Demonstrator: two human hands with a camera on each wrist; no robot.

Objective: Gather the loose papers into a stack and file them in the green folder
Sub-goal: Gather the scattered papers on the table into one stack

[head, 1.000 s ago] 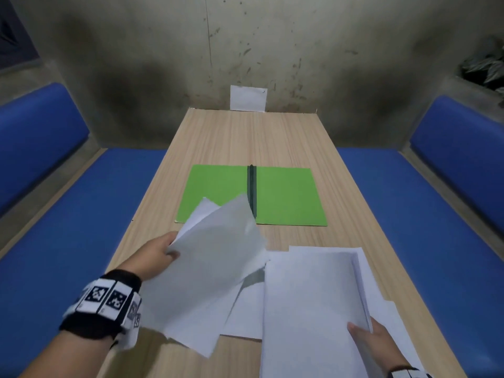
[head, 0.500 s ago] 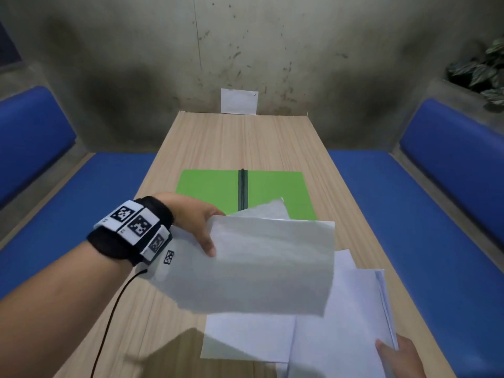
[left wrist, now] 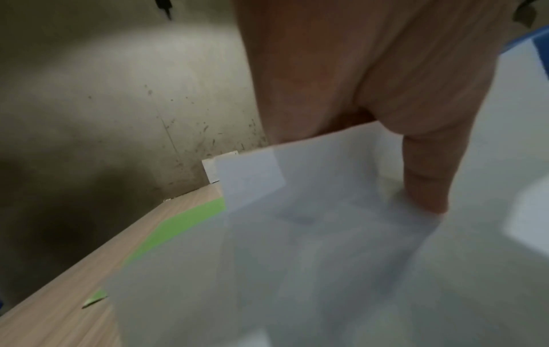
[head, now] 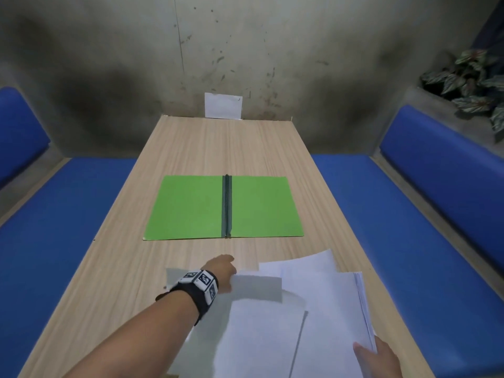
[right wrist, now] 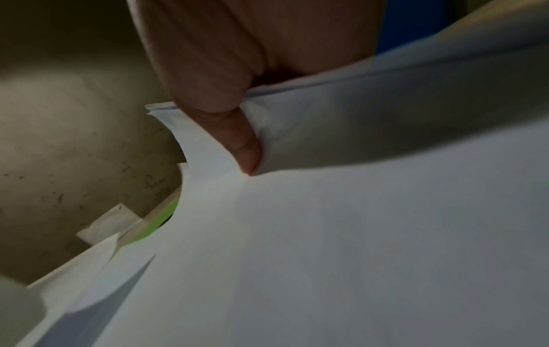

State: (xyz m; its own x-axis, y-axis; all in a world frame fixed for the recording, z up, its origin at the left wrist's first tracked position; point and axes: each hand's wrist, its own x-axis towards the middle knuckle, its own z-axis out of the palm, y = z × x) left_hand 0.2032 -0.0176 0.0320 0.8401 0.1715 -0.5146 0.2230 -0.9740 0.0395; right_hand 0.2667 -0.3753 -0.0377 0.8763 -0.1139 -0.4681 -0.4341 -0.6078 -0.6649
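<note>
Since half a second ago the left hand (head: 223,271) has dropped from mid-air to the table (head: 207,148), and the sheet (head: 256,289) it carried over the pile now lies low at the pile's left edge, no longer covering the folder's near edge. Left hand pinches that sheet: in the left wrist view the thumb (left wrist: 427,169) lies on top of the paper, the other fingers hidden beneath. The sheet's far edge sits just short of the folder (head: 191,208), not touching it in the head view. Right hand (head: 381,358) at the near right corner of the stack (head: 335,309); the right wrist view shows its thumb (right wrist: 240,140) pressed on top of several layered sheets, their edges bunched under it, fingers out of sight below, so a pinch on the stack. Papers fan unevenly: one corner (head: 308,263) pokes out toward the folder, another sheet (head: 259,336) lies nearer the person, partly under the stack. Folder lies open and flat mid-table, dark spine (head: 227,205) running away from the viewer, both green leaves bare. A small white card (head: 223,105) leans against the stained wall (head: 245,50) at the table's far end. Blue benches (head: 68,214) on both sides; a leafy plant (head: 471,83) on the ledge at far right.
</note>
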